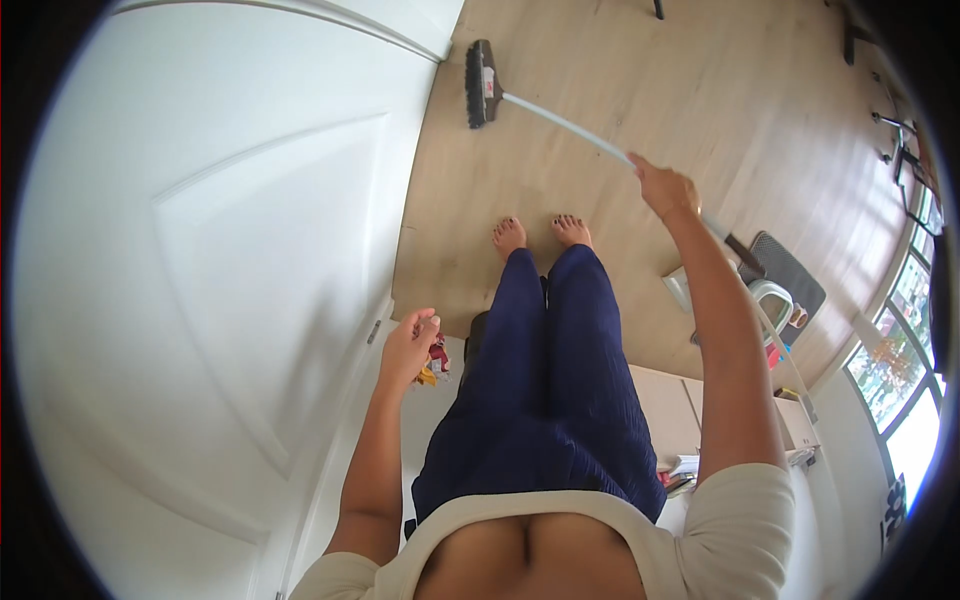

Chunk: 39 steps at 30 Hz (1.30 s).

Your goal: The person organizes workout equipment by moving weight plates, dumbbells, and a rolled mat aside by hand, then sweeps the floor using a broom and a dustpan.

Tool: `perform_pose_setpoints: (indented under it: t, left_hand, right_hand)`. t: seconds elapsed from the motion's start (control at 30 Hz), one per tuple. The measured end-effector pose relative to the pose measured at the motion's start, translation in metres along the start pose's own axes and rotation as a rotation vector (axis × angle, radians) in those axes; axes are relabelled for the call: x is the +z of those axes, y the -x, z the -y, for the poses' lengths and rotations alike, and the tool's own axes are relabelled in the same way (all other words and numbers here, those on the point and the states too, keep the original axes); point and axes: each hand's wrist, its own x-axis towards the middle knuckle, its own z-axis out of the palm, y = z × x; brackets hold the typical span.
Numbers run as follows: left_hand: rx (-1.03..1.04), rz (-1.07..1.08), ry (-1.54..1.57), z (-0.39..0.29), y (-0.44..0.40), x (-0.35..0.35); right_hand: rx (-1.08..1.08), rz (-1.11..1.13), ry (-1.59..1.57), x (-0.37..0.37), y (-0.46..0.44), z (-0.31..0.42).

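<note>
My right hand [667, 188] is closed round the pale handle of a broom [570, 127], whose dark grip end sticks out beyond my wrist. The dark bristled head [482, 84] rests on the wooden floor near the foot of the white door. My left hand [409, 345] hangs beside the door with its fingers curled together; whether anything is inside them is too small to tell. Just behind that hand a red and yellow crumpled thing [436, 364] shows, partly hidden by the fingers. My bare feet stand on the floor between the hands.
A white panelled door [270, 260] fills the left side. At the right are a grey mat [790, 275], a white stool-like object [770, 300] and a low cabinet [665, 405]. Windows [895, 355] and dark furniture legs [900, 150] line the far right.
</note>
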Motion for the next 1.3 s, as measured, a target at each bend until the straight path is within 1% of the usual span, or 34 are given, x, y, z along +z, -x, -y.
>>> perform_pose_setpoints:
  t: [0.1, 0.13, 0.17, 0.2, 0.27, 0.3, 0.33, 0.37, 0.4, 0.47, 0.53, 0.57, 0.63, 0.7, 0.77, 0.83, 0.93, 0.97, 1.07, 1.17, 1.2, 1.27, 1.3]
  left_hand:
    - [0.004, -0.017, 0.035, -0.01, -0.004, -0.019]
    - [0.034, -0.057, 0.058, -0.013, -0.003, -0.024]
    - [0.062, -0.092, 0.08, -0.017, -0.007, -0.027]
    - [0.067, -0.077, 0.065, -0.018, -0.012, -0.03]
    - [0.11, -0.115, 0.174, -0.018, -0.024, -0.029]
    - [0.089, -0.093, 0.155, -0.035, -0.033, -0.029]
    - [0.093, -0.122, 0.173, -0.036, -0.034, -0.028]
    - [0.099, -0.155, 0.19, -0.037, -0.036, -0.025]
    - [0.095, -0.142, 0.17, -0.043, -0.036, -0.03]
    - [0.164, -0.106, 0.18, -0.049, -0.038, -0.028]
    - [0.179, -0.086, 0.132, -0.05, -0.04, -0.017]
    - [0.192, -0.077, 0.095, -0.052, -0.039, -0.016]
    - [0.173, -0.073, 0.068, -0.053, -0.039, -0.02]
    - [0.157, -0.061, 0.043, -0.052, -0.037, -0.03]
    - [0.163, -0.061, 0.013, -0.042, -0.049, -0.029]
    - [0.159, -0.069, 0.022, -0.04, -0.047, -0.025]
    - [0.168, -0.074, 0.022, -0.038, -0.055, -0.025]
    - [0.164, -0.063, 0.017, -0.039, -0.055, -0.024]
    - [0.15, -0.012, -0.002, -0.048, -0.051, -0.016]
    - [0.16, 0.008, -0.026, -0.067, -0.039, -0.007]
    - [0.167, 0.019, -0.037, -0.068, -0.038, -0.007]
    - [0.158, 0.001, -0.073, -0.066, -0.036, -0.005]
    - [0.111, 0.02, -0.021, -0.064, -0.037, -0.008]
  right_hand:
    - [0.167, 0.114, -0.12, 0.039, 0.069, -0.026]
    - [0.2, 0.118, -0.122, 0.055, 0.094, -0.035]
    - [0.237, 0.126, -0.123, 0.062, 0.111, -0.038]
    - [0.255, 0.131, -0.133, 0.067, 0.123, -0.039]
    - [0.292, 0.197, -0.11, 0.051, 0.141, -0.023]
    - [0.255, 0.168, -0.116, 0.036, 0.128, -0.015]
    - [0.219, 0.116, -0.126, 0.033, 0.123, -0.003]
    - [0.159, 0.046, -0.213, 0.038, 0.11, 0.007]
    - [0.099, -0.017, -0.3, 0.037, 0.094, 0.026]
    - [0.046, 0.007, -0.336, 0.034, 0.053, 0.067]
    - [0.048, 0.122, -0.29, 0.053, 0.033, 0.089]
    - [0.06, 0.13, -0.304, 0.064, 0.039, 0.083]
    - [0.073, 0.053, -0.328, 0.086, 0.062, 0.056]
    - [0.153, 0.12, -0.283, 0.12, 0.1, 0.006]
    - [0.254, 0.121, -0.206, 0.148, 0.143, -0.044]
    - [0.338, 0.132, -0.172, 0.159, 0.182, -0.079]
    - [0.333, 0.129, -0.131, 0.146, 0.208, -0.095]
    - [0.336, 0.124, -0.133, 0.133, 0.205, -0.09]
    - [0.223, -0.004, -0.217, 0.094, 0.187, -0.051]
    - [0.078, -0.135, -0.297, 0.059, 0.104, 0.008]
    - [0.043, -0.078, -0.301, 0.045, 0.069, 0.029]
    - [-0.015, -0.069, -0.348, 0.022, 0.005, 0.069]
    - [0.005, -0.063, -0.333, 0.011, -0.021, 0.079]
